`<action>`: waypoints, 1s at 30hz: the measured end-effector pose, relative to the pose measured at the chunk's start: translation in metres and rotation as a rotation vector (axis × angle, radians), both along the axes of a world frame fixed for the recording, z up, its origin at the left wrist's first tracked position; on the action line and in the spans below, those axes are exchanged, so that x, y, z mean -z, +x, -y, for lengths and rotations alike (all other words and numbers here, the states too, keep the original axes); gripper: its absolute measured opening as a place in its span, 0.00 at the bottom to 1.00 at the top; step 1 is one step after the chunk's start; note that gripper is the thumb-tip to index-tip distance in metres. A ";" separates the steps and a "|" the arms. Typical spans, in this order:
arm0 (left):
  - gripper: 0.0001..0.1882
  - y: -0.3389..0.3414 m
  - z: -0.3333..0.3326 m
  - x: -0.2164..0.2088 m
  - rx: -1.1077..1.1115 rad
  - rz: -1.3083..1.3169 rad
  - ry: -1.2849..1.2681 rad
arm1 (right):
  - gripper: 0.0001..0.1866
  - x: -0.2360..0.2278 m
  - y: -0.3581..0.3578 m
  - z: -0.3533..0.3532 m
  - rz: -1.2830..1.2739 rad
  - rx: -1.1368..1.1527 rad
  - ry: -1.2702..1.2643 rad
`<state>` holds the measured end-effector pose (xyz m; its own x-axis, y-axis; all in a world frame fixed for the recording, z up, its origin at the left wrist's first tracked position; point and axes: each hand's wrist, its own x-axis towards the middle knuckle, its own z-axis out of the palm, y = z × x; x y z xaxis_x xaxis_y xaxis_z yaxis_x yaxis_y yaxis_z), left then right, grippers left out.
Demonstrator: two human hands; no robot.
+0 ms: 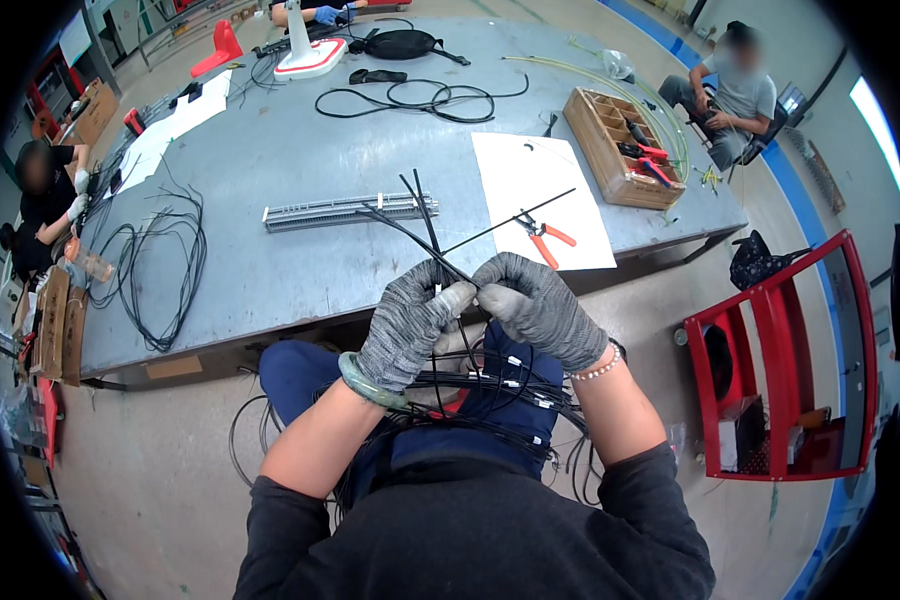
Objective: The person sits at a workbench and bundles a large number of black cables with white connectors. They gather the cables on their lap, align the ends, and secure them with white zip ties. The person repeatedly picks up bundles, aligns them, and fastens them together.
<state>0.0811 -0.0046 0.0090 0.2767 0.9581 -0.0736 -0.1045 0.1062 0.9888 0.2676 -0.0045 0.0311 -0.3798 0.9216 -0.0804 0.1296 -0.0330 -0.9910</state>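
Note:
My left hand (410,325) and my right hand (540,305), both in grey knit gloves, meet in front of me just below the table's near edge. Together they pinch black cable ties (425,232) whose thin tails fan up over the table. A bundle of black cables (500,390) with white tags lies across my lap, under both hands. A green bangle circles my left wrist and a bead bracelet my right.
On the grey table (290,150) lie a grey slotted cable duct (340,211), orange-handled cutters (542,236) on a white sheet (535,175), a wooden tool tray (615,145) and loose black wire loops (160,270). A red rack (780,360) stands at my right. Other people sit at the far right and left.

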 end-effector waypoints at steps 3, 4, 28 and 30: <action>0.14 0.001 0.000 0.001 -0.002 -0.004 0.031 | 0.13 0.002 -0.002 -0.003 0.077 -0.002 0.080; 0.15 0.001 0.001 0.000 0.005 0.007 0.024 | 0.13 0.002 -0.001 -0.003 0.058 0.001 0.040; 0.18 0.010 -0.021 0.013 -0.344 0.274 -0.180 | 0.18 0.010 -0.040 -0.006 0.262 0.007 0.271; 0.16 -0.020 -0.053 0.045 -0.422 0.494 -0.059 | 0.18 0.007 -0.043 0.005 0.272 -0.043 0.296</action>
